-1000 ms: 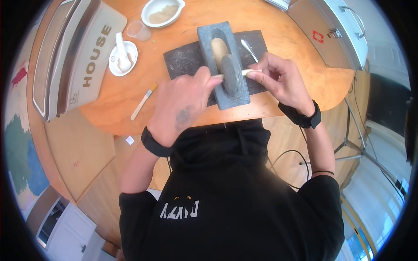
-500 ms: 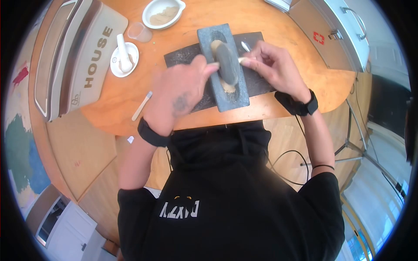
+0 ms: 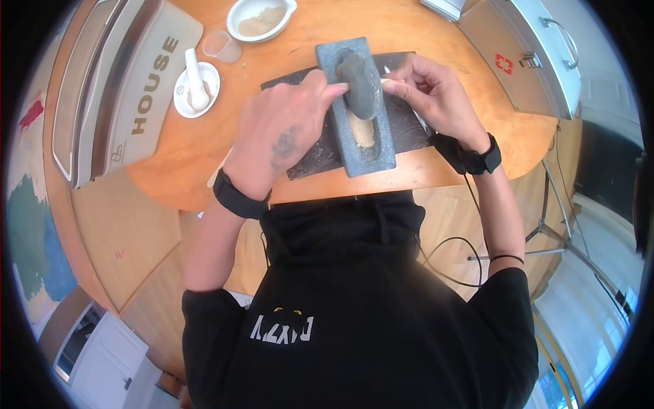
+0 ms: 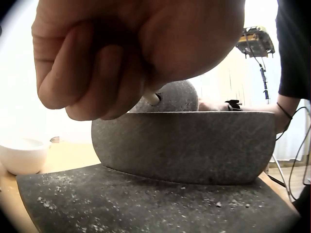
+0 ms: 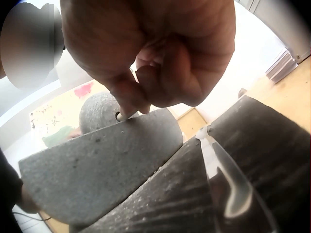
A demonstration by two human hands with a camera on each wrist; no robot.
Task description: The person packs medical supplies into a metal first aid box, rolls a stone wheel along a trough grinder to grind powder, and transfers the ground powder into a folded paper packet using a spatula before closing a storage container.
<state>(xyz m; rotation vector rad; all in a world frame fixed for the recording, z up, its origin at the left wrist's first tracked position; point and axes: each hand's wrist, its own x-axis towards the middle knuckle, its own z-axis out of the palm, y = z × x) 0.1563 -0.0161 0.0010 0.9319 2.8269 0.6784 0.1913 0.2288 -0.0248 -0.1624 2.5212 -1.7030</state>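
The head view looks steeply down from above the person, taking in the whole round table (image 3: 204,150) from some way off. The left wrist view sits low and very near, facing the long side of the stone trough (image 4: 184,145). The right wrist view is also low and close, looking from its other side. All 3 views share the trough and the grinding stone (image 3: 360,85).

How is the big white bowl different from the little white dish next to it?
The white bowl is bigger and deeper, and holds tan powder. The small white dish is flatter and holds a white pestle instead. The bowl sits farther from the person; the dish sits beside the HOUSE box. Both are white and stand untouched on the wooden table.
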